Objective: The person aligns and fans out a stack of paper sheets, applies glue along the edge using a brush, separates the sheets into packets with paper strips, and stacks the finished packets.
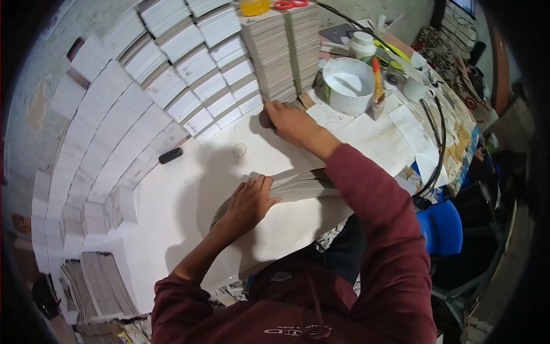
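My left hand (250, 202) rests on the left end of a stack of thin grey-white sheets (303, 188) that lies on the white tabletop (172, 200). My right hand (288, 122) is closed round a dark, rounded object (266, 119) near the foot of a tall strapped stack of boards (278, 51); what the object is I cannot make out. My right forearm passes over the right end of the sheets. A thin ring or rubber band (239, 150) lies on the table between the hands and the stacked blocks.
White blocks (109, 114) are piled along the left and back. A black-handled tool (171, 155) lies beside them. At the back right are a white tub (348, 86), a brush (377, 86), a mug (417, 87) and black cables (441, 137). A blue chair (444, 228) stands right.
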`<state>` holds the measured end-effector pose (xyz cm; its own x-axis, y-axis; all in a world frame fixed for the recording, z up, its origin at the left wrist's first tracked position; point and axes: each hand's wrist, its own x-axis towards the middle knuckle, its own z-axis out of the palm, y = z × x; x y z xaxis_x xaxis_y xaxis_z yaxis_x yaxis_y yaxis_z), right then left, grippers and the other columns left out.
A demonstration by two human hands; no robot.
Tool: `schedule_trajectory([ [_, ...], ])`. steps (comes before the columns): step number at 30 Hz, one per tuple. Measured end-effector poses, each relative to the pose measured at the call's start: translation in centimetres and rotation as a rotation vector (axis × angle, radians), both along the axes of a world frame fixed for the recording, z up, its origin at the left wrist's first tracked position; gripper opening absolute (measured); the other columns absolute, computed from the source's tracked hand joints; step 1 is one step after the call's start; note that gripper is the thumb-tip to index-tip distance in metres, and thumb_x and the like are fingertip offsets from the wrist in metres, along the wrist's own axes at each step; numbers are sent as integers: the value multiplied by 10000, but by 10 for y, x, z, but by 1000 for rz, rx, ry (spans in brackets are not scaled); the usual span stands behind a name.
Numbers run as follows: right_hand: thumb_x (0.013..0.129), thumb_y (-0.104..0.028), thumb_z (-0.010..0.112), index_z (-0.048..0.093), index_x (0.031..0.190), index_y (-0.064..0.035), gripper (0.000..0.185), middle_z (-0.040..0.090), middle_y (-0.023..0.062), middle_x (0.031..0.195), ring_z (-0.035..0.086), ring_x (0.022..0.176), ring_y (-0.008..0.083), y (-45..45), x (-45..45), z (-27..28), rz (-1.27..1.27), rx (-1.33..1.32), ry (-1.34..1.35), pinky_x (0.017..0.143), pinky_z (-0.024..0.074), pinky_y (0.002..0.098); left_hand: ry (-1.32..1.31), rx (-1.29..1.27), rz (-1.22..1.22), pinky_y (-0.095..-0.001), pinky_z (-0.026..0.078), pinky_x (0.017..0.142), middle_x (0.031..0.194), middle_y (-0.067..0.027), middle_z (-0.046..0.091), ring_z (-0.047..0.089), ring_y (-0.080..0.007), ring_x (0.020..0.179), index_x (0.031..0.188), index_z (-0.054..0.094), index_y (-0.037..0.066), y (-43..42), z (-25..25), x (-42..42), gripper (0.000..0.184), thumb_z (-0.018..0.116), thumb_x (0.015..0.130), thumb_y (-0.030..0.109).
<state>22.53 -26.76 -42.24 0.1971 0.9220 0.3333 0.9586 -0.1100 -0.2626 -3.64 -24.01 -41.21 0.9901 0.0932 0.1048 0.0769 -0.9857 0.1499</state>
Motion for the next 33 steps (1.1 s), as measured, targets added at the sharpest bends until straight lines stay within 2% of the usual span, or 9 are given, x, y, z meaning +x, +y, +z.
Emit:
schedule_trajectory([
  [4, 876, -148, 761, 460, 1402, -63, 612, 678, 189, 1066, 721, 997, 331, -143, -26, 95, -75, 478, 546, 882, 571, 442, 174, -166, 42, -474, 541, 797, 1058, -167, 684, 700, -377, 976, 1165, 580, 34, 10, 25, 13, 472, 771, 902, 377],
  [7, 806, -145, 786, 524, 1331, -32, 599, 702, 141, 1124, 704, 1021, 249, -246, -39, 97, -464, 778, 300, 970, 536, 368, 314, -247, -12, -461, 551, 746, 982, -160, 721, 728, -367, 894, 1146, 603, 53, 12, 41, 30, 465, 800, 883, 382],
  [9, 826, -106, 690, 547, 1238, -1, 449, 685, 171, 1126, 692, 1063, 271, -298, -46, 79, -529, 1221, 435, 1022, 511, 403, 353, -301, -71, -435, 555, 737, 937, -161, 732, 729, -357, 847, 1131, 612, 48, 1, 50, 59, 469, 824, 868, 373],
  [13, 837, -178, 722, 617, 1106, 5, 342, 646, 117, 964, 662, 903, 235, -364, -67, 40, -749, 1427, 340, 859, 560, 384, 269, -782, -235, -354, 550, 724, 914, -134, 739, 710, -242, 762, 1085, 647, 3, -29, 33, 119, 445, 872, 855, 311],
  [15, 832, -286, 814, 649, 1139, -18, 439, 616, 112, 1000, 631, 846, 217, -362, -82, 26, -954, 917, 25, 774, 560, 361, 501, -1107, -158, -321, 558, 721, 951, -131, 742, 713, -184, 797, 1120, 651, -45, -48, 21, 158, 446, 837, 905, 299],
  [18, 796, -463, 876, 686, 1246, -92, 614, 602, 175, 1287, 665, 1037, 331, -306, -87, 9, -928, 511, 197, 929, 550, 436, 705, -1556, -65, -275, 557, 710, 987, -129, 732, 703, -140, 824, 1159, 653, -81, -74, -6, 195, 452, 809, 935, 279],
  [21, 798, -503, 866, 606, 1458, -201, 770, 485, 183, 1553, 651, 1212, 403, -282, -82, -31, -920, 335, 515, 935, 575, 472, 727, -1557, -20, -253, 554, 685, 970, -117, 732, 698, -113, 798, 1157, 663, -89, -86, -24, 216, 454, 812, 931, 276],
  [26, 883, -577, 743, 522, 1530, -162, 799, 429, 230, 1608, 758, 908, 414, -287, -49, -29, -1021, 200, 461, 742, 625, 459, 742, -1460, 36, -262, 547, 641, 899, -108, 732, 699, -135, 727, 1082, 699, -67, -97, -31, 247, 439, 816, 922, 325],
  [33, 902, -626, 702, 509, 1551, -186, 808, 419, 303, 1585, 770, 724, 328, -296, -14, -23, -1034, 101, 467, 699, 627, 452, 699, -1446, 71, -254, 535, 630, 877, -105, 727, 697, -139, 726, 1054, 702, -61, -107, -30, 277, 464, 825, 907, 362],
])
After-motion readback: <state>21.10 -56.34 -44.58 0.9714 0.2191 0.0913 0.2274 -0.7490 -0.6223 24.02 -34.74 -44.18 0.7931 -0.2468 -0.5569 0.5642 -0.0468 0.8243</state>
